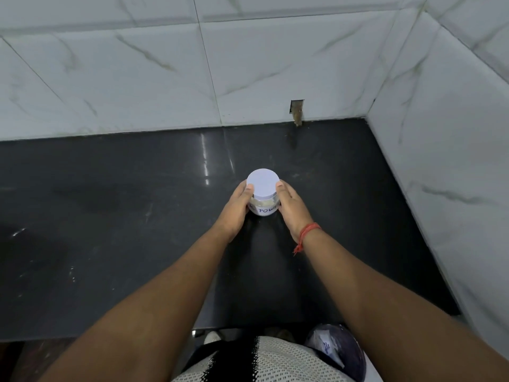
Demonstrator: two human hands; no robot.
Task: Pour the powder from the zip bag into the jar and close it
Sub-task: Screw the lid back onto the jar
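Holding: jar [263, 206] gripped from both sides, upright on the black tabletop [110, 216], roughly mid-surface and well apart from the tiled walls.
Left hand [236, 209]: curled round the jar's left side, thumb laid up against the lid's left edge, remaining fingers hidden behind the jar.
Right hand [289, 206]: curled round the jar's right side, thumb tip touching the lid's right edge, remaining fingers out of sight behind the jar.
Lid [263, 184]: pale lavender, round, flat, seated on top of the jar.
Jar contents: pale powder showing through the clear wall just under the lid.
Label [264, 210]: white strip on the jar's front, handwritten letters "POW" readable, rest covered by the hands.
Wrist thread [307, 235]: red cord tied round the right wrist, loose end hanging down.
Wall [137, 78]: white marble-patterned tiles behind and to the right, small rectangular cut-out [297, 108] low down near the corner, brownish stain below it.
Bin [334, 351]: dark round container beyond the tabletop's near edge at lower right, crumpled clear plastic inside; whether that is the zip bag cannot be told.
Clothing [264, 359]: white mesh top with black stripe at the bottom edge.
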